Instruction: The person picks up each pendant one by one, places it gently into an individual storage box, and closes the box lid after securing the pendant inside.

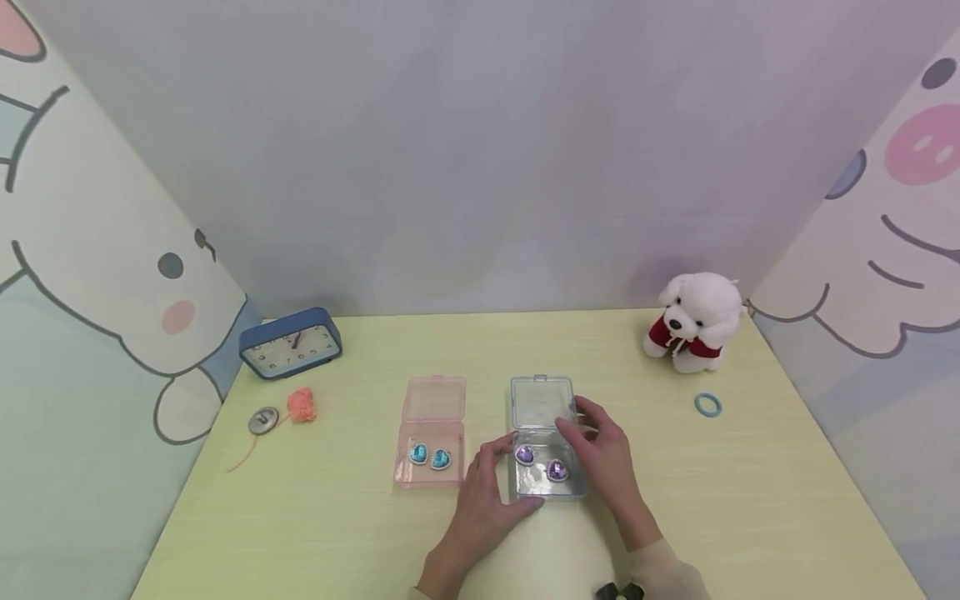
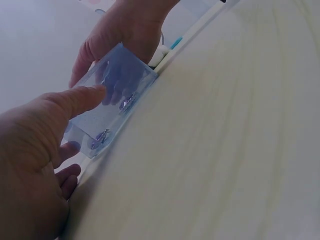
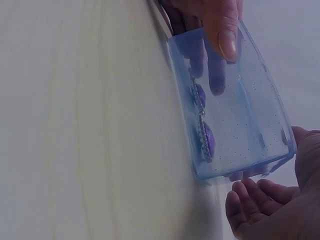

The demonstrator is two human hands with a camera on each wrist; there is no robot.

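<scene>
A small clear plastic box stands with its lid swung back, and two purple heart-shaped gems with silvery rims lie inside. My left hand grips the box from the left, thumb along the front wall and fingers at the left side; in the left wrist view its thumb lies on the wall. At the box's right side, my right hand holds the hinge end, with the thumb at the lid's lower corner and fingers around the lid's right edge. To the left, an open pink box contains two blue gems.
At the back left of the table sits a blue clock, with a silver round piece and an orange yarn bundle before it. A white plush dog and a blue ring occupy the right side.
</scene>
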